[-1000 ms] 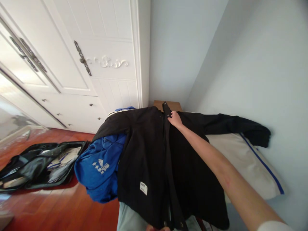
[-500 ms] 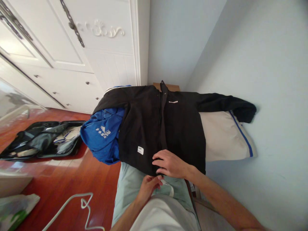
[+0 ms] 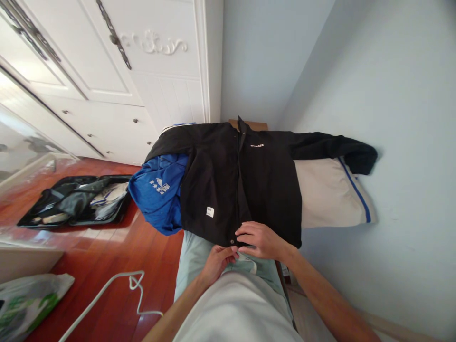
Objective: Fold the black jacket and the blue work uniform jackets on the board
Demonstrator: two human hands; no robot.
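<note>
A black jacket [image 3: 210, 175] lies spread front side up, its collar pointing away from me. It has small white lettering on the chest and a white label [image 3: 210, 212] low on its left-hand side. My left hand [image 3: 220, 260] pinches the bottom hem near the front opening, beside a round snap [image 3: 232, 242]. Against the lower front flap, my right hand [image 3: 261, 241] has its fingers bent around the fabric edge, thumb close to my left fingertips. The zip's lower end is hidden by my fingers.
Under the jacket are a blue garment [image 3: 160, 194] and a cream cloth with a blue stripe [image 3: 331, 190]. An open suitcase [image 3: 76, 202], a white cable [image 3: 107, 285] and a plastic bag [image 3: 35, 299] lie on the wooden floor. A white wardrobe [image 3: 171, 80] and wall stand behind.
My right hand has shifted slightly right along the hem, uncovering the snap. My left hand still pinches the hem. The whole view has tilted a little.
</note>
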